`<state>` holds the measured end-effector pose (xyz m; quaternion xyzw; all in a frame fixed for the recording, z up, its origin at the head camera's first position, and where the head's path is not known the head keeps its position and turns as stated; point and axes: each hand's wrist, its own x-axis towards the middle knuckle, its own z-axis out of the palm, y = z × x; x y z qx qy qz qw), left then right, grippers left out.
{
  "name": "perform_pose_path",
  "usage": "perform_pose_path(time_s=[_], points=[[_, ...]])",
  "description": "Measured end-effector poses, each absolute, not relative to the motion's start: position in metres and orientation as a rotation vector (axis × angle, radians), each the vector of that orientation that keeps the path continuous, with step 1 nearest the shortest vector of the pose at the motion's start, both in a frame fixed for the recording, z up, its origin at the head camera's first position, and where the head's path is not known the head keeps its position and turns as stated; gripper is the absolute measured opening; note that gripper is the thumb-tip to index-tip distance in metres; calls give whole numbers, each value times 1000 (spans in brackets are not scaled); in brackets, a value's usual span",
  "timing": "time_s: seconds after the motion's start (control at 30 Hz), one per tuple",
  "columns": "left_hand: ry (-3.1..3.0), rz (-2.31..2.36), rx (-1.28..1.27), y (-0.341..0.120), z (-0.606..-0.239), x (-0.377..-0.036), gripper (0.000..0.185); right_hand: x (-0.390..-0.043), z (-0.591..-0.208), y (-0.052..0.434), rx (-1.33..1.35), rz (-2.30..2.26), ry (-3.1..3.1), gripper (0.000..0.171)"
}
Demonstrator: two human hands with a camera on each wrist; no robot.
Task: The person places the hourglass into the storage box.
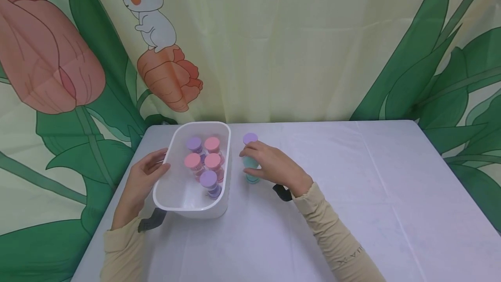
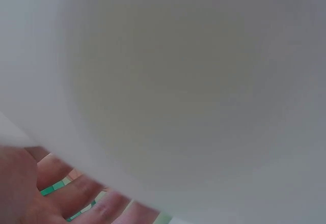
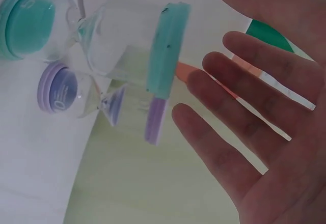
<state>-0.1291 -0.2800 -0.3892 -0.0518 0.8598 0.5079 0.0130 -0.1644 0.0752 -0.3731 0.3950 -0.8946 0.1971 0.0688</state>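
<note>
A white plastic bin (image 1: 225, 206) stands on the left of the table, holding several small hourglasses with pink caps (image 1: 212, 161) and purple caps (image 1: 208, 179). At the bin's left side my left hand (image 1: 145, 175) touches the wall, its fingers (image 2: 84, 196) extended along the outside. To the right of the bin, a teal-capped hourglass (image 3: 168, 51) stands upright with a purple-capped hourglass (image 3: 155, 121) behind it. My right hand (image 1: 274, 164) is beside the teal hourglass with fingers spread, apart from it in the right wrist view, and partly covers both in the head view.
A white cloth covers the table (image 1: 352, 212). Behind it hangs a printed curtain (image 1: 293, 55) with a rabbit, a carrot and leaves. The bin wall fills most of the left wrist view.
</note>
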Motion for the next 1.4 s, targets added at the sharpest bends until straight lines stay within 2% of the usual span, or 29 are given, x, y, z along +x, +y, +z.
perform_pose_path(time_s=[0.67,1.4], points=[[2663,1602,-137,-281,-391,-130,64,-171,-392,76,1157,662,-2769,39],[2648,1611,-138,-283,-390,-133,63,-173,-370,77,1199,643,-2648,32]])
